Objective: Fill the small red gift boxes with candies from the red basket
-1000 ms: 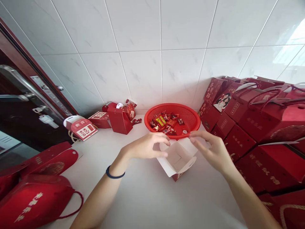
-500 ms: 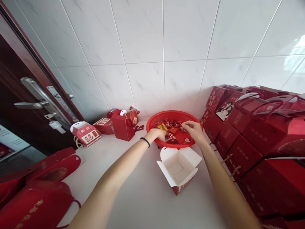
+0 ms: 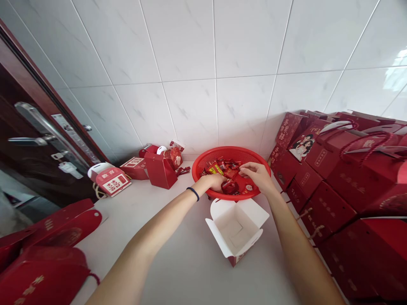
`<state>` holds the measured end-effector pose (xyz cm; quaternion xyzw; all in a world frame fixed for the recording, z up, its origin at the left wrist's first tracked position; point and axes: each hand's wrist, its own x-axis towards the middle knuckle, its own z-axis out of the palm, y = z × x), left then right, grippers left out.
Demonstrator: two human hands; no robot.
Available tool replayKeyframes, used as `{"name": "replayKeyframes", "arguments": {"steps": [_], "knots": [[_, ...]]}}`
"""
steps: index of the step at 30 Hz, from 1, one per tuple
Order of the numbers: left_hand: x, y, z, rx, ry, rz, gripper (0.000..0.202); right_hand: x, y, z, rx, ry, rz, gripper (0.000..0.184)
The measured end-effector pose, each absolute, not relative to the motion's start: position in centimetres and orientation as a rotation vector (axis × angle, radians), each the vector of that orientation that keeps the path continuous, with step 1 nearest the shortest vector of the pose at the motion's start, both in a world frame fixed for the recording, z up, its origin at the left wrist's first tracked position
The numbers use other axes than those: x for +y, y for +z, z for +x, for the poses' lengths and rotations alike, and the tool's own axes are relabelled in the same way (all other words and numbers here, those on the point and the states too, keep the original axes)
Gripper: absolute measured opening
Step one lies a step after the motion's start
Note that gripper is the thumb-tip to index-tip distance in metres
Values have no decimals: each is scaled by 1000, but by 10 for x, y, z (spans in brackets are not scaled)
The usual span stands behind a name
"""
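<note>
While left hand (image 3: pixel 213 182) and right hand (image 3: pixel 259 176) curl among sweets (image 3: pixel 224 167) in basket (image 3: pixel 229 149), fingertips hidden, grip unclear, box (image 3: pixel 234 231) open.

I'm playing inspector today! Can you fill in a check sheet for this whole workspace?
Surface: white counter, looks clean.
Job's things: red basket holding wrapped candies; open box, empty, upright just in front of it.
Clutter: small red boxes back left; red bags near left; stacked red boxes on the right.
Hands: left hand and right hand both in the basket among candies; grip unclear.
Cables: nothing seen.
Surroundings: white tiled wall; dark door with metal handle, left.
</note>
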<state>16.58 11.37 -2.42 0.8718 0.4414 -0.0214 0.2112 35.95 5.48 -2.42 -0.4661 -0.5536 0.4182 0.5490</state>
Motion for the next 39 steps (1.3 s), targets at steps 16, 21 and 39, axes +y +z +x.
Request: {"name": "replayKeyframes", "arguments": {"steps": [16,21,39], "knots": [[107,-12,167,946,560,2214,21,55,-28,363,-1490,943,-1108,48],[107,-13,167,760,742,2094,41,55,-28,362,-1631,904,-1104,40],[104,-12,166,1184,457,2299,20,63,-33,360,-1311,766,-1233,42]]}}
